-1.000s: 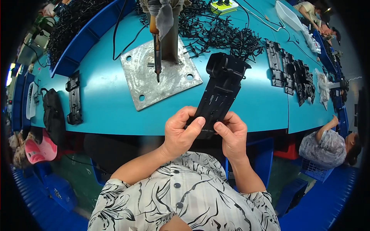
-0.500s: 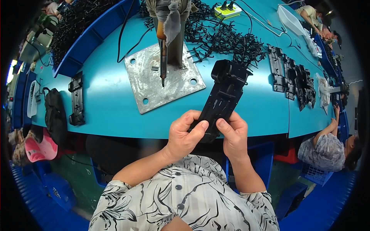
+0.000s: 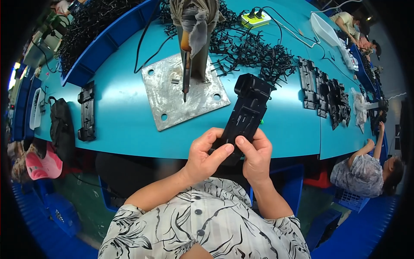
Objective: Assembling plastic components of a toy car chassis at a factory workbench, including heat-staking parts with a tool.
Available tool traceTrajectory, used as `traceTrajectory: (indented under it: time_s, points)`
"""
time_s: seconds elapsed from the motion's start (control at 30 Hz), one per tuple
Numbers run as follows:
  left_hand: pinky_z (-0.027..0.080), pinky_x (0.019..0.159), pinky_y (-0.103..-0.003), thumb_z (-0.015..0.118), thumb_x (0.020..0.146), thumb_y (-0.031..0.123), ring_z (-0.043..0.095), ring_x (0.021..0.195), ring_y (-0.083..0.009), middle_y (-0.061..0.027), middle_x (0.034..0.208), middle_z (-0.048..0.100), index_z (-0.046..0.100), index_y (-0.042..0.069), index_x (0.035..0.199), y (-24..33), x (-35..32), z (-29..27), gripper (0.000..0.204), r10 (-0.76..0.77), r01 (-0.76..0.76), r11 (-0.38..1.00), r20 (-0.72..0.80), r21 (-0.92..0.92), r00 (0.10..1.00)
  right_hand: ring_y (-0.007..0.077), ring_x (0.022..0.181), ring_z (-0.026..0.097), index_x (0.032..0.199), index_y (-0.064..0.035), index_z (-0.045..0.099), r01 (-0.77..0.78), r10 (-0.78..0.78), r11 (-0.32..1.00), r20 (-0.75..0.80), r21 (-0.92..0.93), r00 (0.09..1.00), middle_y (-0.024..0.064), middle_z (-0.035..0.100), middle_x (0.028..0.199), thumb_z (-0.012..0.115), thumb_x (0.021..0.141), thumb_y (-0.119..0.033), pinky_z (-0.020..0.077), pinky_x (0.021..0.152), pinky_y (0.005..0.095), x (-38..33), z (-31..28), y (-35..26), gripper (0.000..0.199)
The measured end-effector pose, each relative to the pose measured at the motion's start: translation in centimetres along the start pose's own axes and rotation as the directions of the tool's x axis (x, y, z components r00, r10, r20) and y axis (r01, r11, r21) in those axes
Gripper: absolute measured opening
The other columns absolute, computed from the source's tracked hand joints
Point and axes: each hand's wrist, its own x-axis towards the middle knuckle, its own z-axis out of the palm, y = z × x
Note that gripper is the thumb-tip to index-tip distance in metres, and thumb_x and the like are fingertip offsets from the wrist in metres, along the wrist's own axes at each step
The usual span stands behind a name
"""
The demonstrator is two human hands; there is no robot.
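Observation:
Between both hands I hold a long black plastic chassis part (image 3: 246, 117), tilted with its far end up and to the right. My left hand (image 3: 207, 151) is closed on the near left edge, thumb on top. My right hand (image 3: 255, 156) grips the near right edge, its thumb also pressing the upper face. A small bit of green shows at the part's right side; what it is I cannot make out. Left of the part stands a soldering iron (image 3: 186, 71), tip down, on a post wrapped in grey cloth above a metal plate (image 3: 166, 97) with holes.
Black branching plastic pieces (image 3: 254, 52) lie heaped behind the part. More chassis parts stand in a row (image 3: 323, 88) at right, and a single one (image 3: 87, 112) at left. A blue bin (image 3: 101, 47), a power strip (image 3: 255, 19) and cords share the teal table (image 3: 120, 129). Co-workers sit at right.
The chassis part has shifted slightly left and down, its face turned a little more toward me. My right hand has moved slightly left with it, and a bit of green now shows.

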Motion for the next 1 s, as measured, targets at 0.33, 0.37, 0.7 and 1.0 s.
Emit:
traceTrajectory:
  time_s: [0.33,0.37,0.7,1.0]
  points:
    - [0.047,0.066,-0.030,0.061,0.085,0.007,0.056,0.076,-0.0160,-0.0087,0.085,0.057,0.059,-0.001,0.097,-0.7,0.2,0.2,0.015,0.128,-0.125,0.975,-0.004,0.184,0.992,0.0135,0.091,0.053,0.114,0.0001,0.047,0.240,-0.274,0.933,-0.098,-0.268,0.957,0.0051,0.054,0.101,0.067,0.078,0.002,0.0436,0.082,0.0269,-0.5,0.0,0.9,0.040]
    - [0.047,0.065,-0.031,0.061,0.084,0.007,0.057,0.074,-0.0196,-0.0109,0.084,0.056,0.059,-0.002,0.097,-0.3,0.2,0.1,0.016,0.173,-0.169,0.943,0.011,0.285,0.985,0.0115,0.084,0.049,0.112,-0.0008,0.046,0.247,-0.329,0.873,-0.135,-0.420,0.935,0.0025,0.048,0.095,0.069,0.075,0.003,0.0413,0.076,0.0255,-0.5,-1.0,1.3,0.044]
    - [0.045,0.058,-0.038,0.062,0.082,0.005,0.056,0.070,-0.0312,-0.0137,0.080,0.055,0.059,-0.002,0.103,-0.2,-0.2,-0.8,0.022,0.495,-0.521,0.673,0.203,0.525,0.845,0.0121,0.070,0.056,0.090,0.0020,0.061,0.282,-0.366,0.801,-0.059,-0.528,0.929,0.0054,0.062,0.082,0.065,0.086,-0.004,0.0479,0.064,0.0266,-2.5,0.1,1.2,0.008]
    - [0.045,0.059,-0.036,0.062,0.076,0.006,0.055,0.071,-0.0281,-0.0115,0.082,0.054,0.059,-0.003,0.103,0.9,0.2,-1.2,0.029,0.566,-0.589,0.479,0.284,0.651,0.774,0.0127,0.078,0.054,0.097,0.0018,0.060,0.343,-0.377,0.795,0.034,-0.500,0.925,0.0045,0.061,0.087,0.055,0.094,-0.018,0.0459,0.069,0.0269,-3.1,1.6,1.4,0.021]
